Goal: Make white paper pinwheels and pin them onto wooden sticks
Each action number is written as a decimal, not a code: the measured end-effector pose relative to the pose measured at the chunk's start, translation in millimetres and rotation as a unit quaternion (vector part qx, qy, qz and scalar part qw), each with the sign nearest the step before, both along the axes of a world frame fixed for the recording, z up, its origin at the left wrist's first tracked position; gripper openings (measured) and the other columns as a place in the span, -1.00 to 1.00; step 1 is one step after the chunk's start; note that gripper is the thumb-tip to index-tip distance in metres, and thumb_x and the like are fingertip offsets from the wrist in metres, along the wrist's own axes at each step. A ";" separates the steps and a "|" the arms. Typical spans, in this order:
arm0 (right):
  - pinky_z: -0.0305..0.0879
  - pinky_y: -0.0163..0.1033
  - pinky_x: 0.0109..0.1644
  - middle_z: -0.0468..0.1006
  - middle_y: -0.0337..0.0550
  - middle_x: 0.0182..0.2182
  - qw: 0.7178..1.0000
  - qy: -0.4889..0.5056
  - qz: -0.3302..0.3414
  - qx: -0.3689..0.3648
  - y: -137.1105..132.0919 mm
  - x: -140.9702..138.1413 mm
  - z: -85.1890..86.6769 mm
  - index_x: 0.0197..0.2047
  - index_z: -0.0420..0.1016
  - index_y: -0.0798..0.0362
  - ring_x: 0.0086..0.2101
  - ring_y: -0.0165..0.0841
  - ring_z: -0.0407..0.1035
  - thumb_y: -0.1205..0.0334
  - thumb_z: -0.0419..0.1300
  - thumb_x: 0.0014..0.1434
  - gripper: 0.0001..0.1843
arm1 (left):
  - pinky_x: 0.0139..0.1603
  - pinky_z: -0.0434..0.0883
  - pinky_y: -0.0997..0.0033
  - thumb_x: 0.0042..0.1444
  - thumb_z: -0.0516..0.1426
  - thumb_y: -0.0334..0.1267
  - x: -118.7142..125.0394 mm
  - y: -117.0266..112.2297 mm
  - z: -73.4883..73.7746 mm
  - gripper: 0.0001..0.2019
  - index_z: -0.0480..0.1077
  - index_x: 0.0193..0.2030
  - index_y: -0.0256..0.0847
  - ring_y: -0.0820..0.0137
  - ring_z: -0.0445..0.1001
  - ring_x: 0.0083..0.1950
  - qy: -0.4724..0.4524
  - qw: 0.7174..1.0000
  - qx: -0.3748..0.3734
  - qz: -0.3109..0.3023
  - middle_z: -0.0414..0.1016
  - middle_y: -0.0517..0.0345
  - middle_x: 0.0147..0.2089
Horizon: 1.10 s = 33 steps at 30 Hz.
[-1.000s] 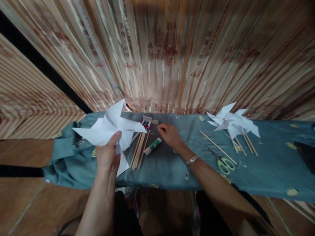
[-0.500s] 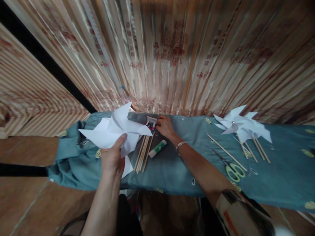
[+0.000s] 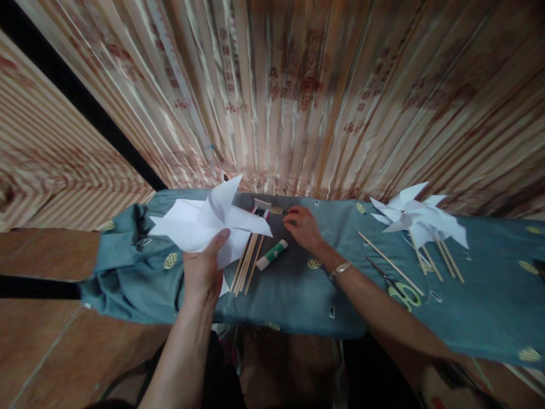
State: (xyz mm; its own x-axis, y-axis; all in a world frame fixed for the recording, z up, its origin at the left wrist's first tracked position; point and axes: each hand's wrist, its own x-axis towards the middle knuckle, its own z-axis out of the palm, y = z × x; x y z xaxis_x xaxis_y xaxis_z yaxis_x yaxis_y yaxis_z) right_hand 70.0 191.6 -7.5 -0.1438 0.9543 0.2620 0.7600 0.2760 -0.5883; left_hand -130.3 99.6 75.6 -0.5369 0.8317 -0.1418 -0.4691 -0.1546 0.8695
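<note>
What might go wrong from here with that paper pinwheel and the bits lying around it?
The left hand pins the pinwheel with its thumb near the middle; if that grip slips, the folds might spring open.
A blade of the pinwheel overlaps the small open box in this view, so it could perhaps catch the box and spill it.
The round glue stick lies on its side and might roll if bumped.

The left hand (image 3: 202, 276) gripped, thumb uppermost, past the table's (image 3: 289, 301) near edge. The right hand (image 3: 304, 228), fingers curled, was nearer the far edge.
</note>
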 end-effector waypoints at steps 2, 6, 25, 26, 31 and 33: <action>0.30 -0.06 0.08 0.56 -0.11 -0.19 1.000 0.017 0.010 0.005 -26.6 19.2 6.4 -0.36 0.63 0.00 -0.11 -0.26 0.41 0.38 0.25 0.05 -0.86 | -0.02 0.52 0.26 -0.29 0.35 -0.48 4.0 -0.3 -0.4 -0.55 0.54 -0.14 -0.25 0.23 0.59 -0.10 -0.003 1.000 0.000 -0.013 0.63 0.03 -0.12; 0.42 -0.13 -0.12 0.63 -0.20 -0.36 0.957 0.280 0.019 -0.073 -85.1 46.2 25.2 -0.41 0.65 -0.05 -0.29 -0.30 0.49 0.21 0.35 -0.03 -0.95 | -0.03 0.51 0.31 -0.31 0.38 -0.45 18.1 -3.2 -5.1 -0.55 0.55 -0.16 -0.25 0.27 0.59 -0.13 -0.001 0.999 -0.009 -0.051 0.64 0.08 -0.18; 0.53 -0.27 -0.21 0.67 -0.22 -0.32 0.825 0.553 -0.046 -0.109 -164.1 60.1 69.0 -0.33 0.68 -0.15 -0.32 -0.35 0.55 0.24 0.42 -0.05 -0.85 | -0.21 0.45 0.34 -0.33 0.40 -0.30 114.5 -19.3 -50.0 -0.69 0.56 -0.35 -0.33 0.32 0.53 -0.35 0.012 0.957 -0.122 -0.265 0.62 0.03 -0.36; 0.53 -0.28 -0.20 0.67 -0.22 -0.31 0.843 0.528 -0.042 -0.092 -165.1 63.0 70.2 -0.32 0.67 -0.14 -0.31 -0.36 0.55 0.27 0.40 -0.02 -0.85 | -0.20 0.45 0.33 -0.33 0.40 -0.30 115.4 -19.6 -50.6 -0.69 0.56 -0.36 -0.32 0.32 0.53 -0.35 0.014 0.956 -0.124 -0.267 0.62 0.03 -0.35; 0.50 -0.37 -0.15 0.65 -0.26 -0.24 0.905 0.423 -0.026 -0.031 -172.1 71.4 76.1 -0.27 0.66 -0.16 -0.24 -0.40 0.54 0.39 0.28 0.10 -0.77 | -0.14 0.46 0.28 -0.33 0.40 -0.30 118.1 -21.2 -48.1 -0.70 0.57 -0.36 -0.29 0.30 0.54 -0.31 0.024 0.957 -0.123 -0.262 0.63 0.07 -0.34; 0.48 -0.37 -0.08 0.63 -0.26 -0.16 0.924 0.380 -0.024 -0.016 -174.1 73.1 75.0 -0.22 0.64 -0.17 -0.16 -0.41 0.53 0.41 0.26 0.13 -0.73 | -0.14 0.46 0.29 -0.32 0.40 -0.30 119.8 -22.6 -45.7 -0.71 0.57 -0.36 -0.30 0.29 0.55 -0.31 0.028 0.957 -0.126 -0.261 0.63 0.08 -0.35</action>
State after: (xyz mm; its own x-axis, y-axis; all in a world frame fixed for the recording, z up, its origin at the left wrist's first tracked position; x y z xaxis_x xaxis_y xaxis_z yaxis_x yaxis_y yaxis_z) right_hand 143.1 17.5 67.5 0.1128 0.9640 0.2409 0.1336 0.2255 -0.9650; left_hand -10.5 77.0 29.9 -0.0704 0.9320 -0.3555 -0.3770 0.3051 0.8745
